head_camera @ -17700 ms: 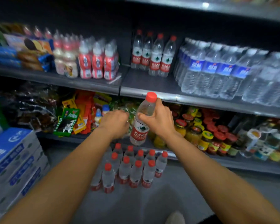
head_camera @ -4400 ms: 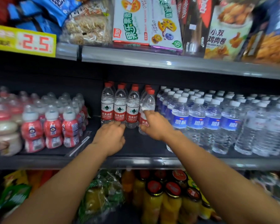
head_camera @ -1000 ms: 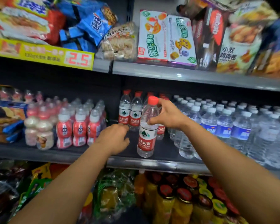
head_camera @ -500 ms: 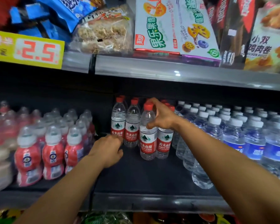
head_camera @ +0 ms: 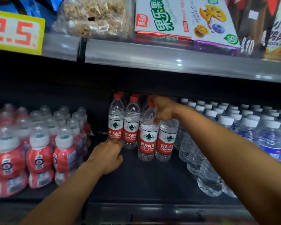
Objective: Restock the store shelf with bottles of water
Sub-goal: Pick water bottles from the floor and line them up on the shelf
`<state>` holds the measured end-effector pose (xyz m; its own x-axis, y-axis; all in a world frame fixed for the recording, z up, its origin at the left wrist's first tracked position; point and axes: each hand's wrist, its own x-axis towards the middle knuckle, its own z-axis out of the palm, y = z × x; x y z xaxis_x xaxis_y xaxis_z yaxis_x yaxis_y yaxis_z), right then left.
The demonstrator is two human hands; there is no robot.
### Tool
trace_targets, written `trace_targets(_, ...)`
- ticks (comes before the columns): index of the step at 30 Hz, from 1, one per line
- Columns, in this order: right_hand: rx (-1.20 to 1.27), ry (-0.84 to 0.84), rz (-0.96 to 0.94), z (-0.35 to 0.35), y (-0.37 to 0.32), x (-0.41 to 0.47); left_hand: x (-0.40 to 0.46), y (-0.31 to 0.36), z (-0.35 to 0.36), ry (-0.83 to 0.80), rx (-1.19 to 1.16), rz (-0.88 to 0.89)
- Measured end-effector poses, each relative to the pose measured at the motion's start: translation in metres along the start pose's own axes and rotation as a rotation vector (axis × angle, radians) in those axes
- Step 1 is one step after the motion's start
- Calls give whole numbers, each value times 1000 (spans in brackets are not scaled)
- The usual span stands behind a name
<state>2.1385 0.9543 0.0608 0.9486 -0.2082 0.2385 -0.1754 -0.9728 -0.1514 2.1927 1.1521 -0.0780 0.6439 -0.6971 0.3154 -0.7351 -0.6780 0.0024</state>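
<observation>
- Hands first: the right hand (head_camera: pixel 163 109) reaches in over the red-labelled water bottles, its fingers curled round the neck and shoulder of the front bottle (head_camera: pixel 148 135), the thumb lying on the clear plastic just above the label.
- That front bottle stands upright on the dark shelf (head_camera: pixel 152 179), touching a second red-labelled bottle (head_camera: pixel 166 140) on its right; the arm hides the cap of that one.
- The left hand (head_camera: pixel 108 155) holds nothing; it rests knuckles-up on the shelf with fingers loosely curled, the fingertips just at the foot of the leftmost red-capped bottle (head_camera: pixel 115 120).
- Beside that bottle stands another of the same kind (head_camera: pixel 131 124), and further red caps show behind them, so the water is ranked in short rows towards the back of the shelf.
- In front of these rows the dark shelf surface lies bare as far as its grey front rail (head_camera: pixel 152 211).
- To the right, a dense block of white-capped bottles with blue labels (head_camera: pixel 243 127) runs along the same shelf, just beside the red-labelled ones.
- To the left, well apart from the water, sit small red-wrapped drink bottles with white caps (head_camera: pixel 39 153), blurred at the edge of view.
- Overhead, the upper shelf (head_camera: pixel 169 57) carries a yellow price tag reading 2.5 (head_camera: pixel 15 31), a clear bag of pale snack pieces (head_camera: pixel 96 17), and a white-and-green biscuit box (head_camera: pixel 185 18).
</observation>
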Motion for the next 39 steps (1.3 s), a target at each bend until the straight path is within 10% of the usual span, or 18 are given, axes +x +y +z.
trace_targets(25, -302, 98, -69, -12, -16, -17, -21, 8, -17, 38, 20, 23)
trace_targets(30, -448, 269, -158, -9, -29, -58, -42, 15, -37, 69, 28, 26)
trace_targets(39, -324, 86, -262, 65, -64, -194, -140, 44, -51, 41, 67, 22)
